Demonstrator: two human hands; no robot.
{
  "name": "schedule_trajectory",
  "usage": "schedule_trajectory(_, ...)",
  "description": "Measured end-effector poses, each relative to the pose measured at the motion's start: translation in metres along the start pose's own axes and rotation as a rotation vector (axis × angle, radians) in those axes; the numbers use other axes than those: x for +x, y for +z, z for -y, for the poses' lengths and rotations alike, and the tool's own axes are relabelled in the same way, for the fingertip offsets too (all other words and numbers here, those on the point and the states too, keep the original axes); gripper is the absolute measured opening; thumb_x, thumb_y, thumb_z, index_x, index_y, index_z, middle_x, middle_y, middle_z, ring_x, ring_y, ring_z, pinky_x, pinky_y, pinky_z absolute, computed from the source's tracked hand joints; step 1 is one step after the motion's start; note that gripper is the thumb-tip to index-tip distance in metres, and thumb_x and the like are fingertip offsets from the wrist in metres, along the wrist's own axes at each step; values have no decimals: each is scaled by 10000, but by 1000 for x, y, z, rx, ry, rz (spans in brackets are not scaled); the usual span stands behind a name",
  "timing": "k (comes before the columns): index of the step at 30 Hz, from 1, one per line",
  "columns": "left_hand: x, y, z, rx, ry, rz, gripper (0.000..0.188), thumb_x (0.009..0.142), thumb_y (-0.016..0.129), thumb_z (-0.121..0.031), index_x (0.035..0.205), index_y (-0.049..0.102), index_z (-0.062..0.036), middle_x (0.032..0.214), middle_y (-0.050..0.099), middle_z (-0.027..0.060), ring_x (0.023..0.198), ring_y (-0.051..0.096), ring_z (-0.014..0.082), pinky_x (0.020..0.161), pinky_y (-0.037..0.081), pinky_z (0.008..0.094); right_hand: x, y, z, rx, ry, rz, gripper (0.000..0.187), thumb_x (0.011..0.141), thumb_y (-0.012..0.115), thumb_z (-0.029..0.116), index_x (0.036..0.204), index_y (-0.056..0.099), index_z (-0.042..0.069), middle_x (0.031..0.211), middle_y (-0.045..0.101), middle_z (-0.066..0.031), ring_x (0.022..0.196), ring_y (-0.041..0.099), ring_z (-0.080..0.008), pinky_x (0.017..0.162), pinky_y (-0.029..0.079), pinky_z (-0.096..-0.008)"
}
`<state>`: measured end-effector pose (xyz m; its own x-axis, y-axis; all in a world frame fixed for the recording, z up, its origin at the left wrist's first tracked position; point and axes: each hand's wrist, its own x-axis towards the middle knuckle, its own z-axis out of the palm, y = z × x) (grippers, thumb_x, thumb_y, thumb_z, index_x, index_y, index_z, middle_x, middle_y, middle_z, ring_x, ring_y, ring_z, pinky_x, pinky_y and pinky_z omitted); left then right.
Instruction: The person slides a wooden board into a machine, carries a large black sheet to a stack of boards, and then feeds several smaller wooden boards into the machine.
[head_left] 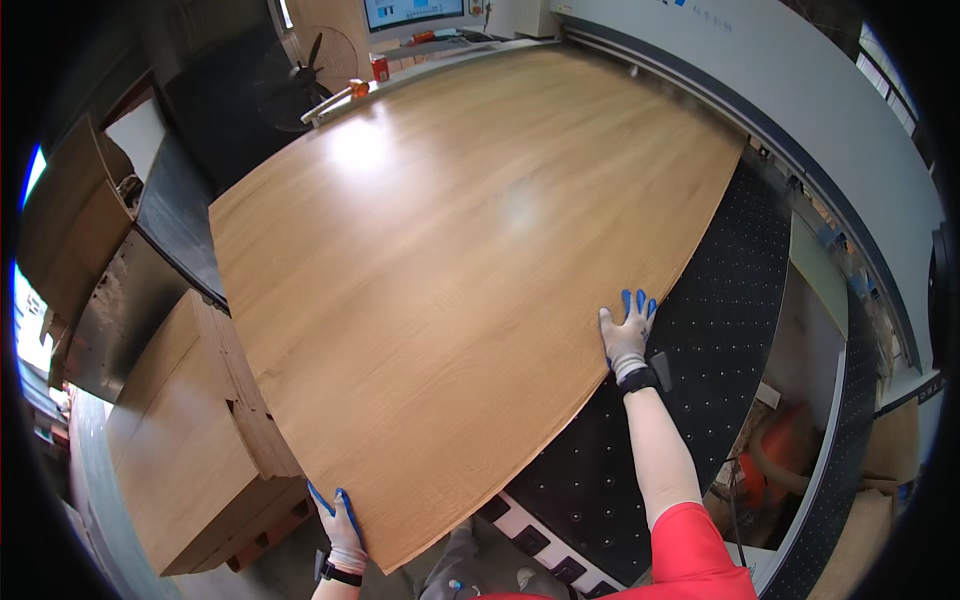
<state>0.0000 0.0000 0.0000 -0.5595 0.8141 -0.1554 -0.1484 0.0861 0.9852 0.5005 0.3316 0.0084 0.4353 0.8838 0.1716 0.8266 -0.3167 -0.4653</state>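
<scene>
A large wood-grain board (440, 260) lies over the black machine bed (720, 300), with its near corner jutting out past the bed toward me. At the board's left edge, close to that corner, my left hand (342, 528) grips the rim; part of its fingers is hidden. My right hand (627, 335) rests flat on the right edge with its fingers spread, the blue fingertips reaching toward the bed. Both hands wear pale gloves with blue on the fingers, and a dark band circles each wrist.
A stack of wooden panels (180, 430) stands at the left. The long light-coloured machine gantry (780, 80) spans the far right. Behind the board are a fan (310, 75), a red can (379, 67) and a monitor (415, 10). An orange machine part (780, 445) shows at lower right.
</scene>
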Motion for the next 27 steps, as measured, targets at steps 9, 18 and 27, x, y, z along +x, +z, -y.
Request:
schedule_trajectory(9, 15, -11, 24, -187, -1, 68, 647, 1048, 468, -306, 1578, 158, -104, 1574, 301, 102, 1390, 364, 251, 1155, 296, 376, -2, 16, 6, 7, -7, -143, 770, 846, 654, 445, 1433, 450, -10, 1549, 337, -238, 1469, 210, -414, 1215, 180, -466)
schedule_trajectory(18, 39, -131, 197, -76, -457, 513, 471, 1037, 424, -376, 1396, 493, -80, 1377, 555, 101, 1248, 528, 276, 1023, 431, 430, -386, -96, -35, 602, -368, 131, 573, 903, 661, 372, 1328, 543, 6, 1317, 573, -238, 1258, 527, -400, 1079, 412, -439)
schedule_trajectory(27, -285, 47, 194, 847, -698, 1480, 298, 983, 570, -389, 1045, 658, -111, 902, 684, 24, 743, 597, 141, 620, 460, 280, -909, -337, -304, 367, 1031, -326, 496, 922, 636, 392, 1265, 612, 36, 1183, 681, -174, 1099, 653, -328, 977, 499, -404)
